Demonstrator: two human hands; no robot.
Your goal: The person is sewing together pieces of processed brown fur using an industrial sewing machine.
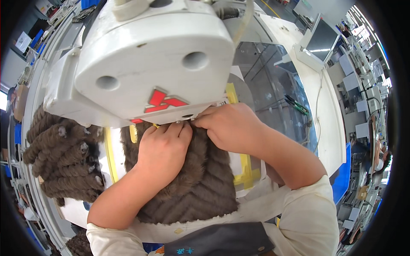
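Note:
A brown fur piece (194, 198) with slanting ridges lies before me, its far end under the white head of a sewing machine (149, 68). My left hand (164, 149) presses on the fur close to the machine, its fingers bent together and gripping it. To the right, my right hand (228, 123) pinches the fur's edge at the machine's lower rim, with thumb and fingertips partly hidden. The needle area is out of sight behind the machine head. Both forearms reach forward over the fur, left and right of its middle.
Several rolled brown fur strips (70, 155) are stacked at the left. Yellow tape (112, 155) marks the white tabletop. At the right are a clear sheet (273, 89), a green-handled tool (297, 104), a screen (320, 40) and a blue bin (343, 177).

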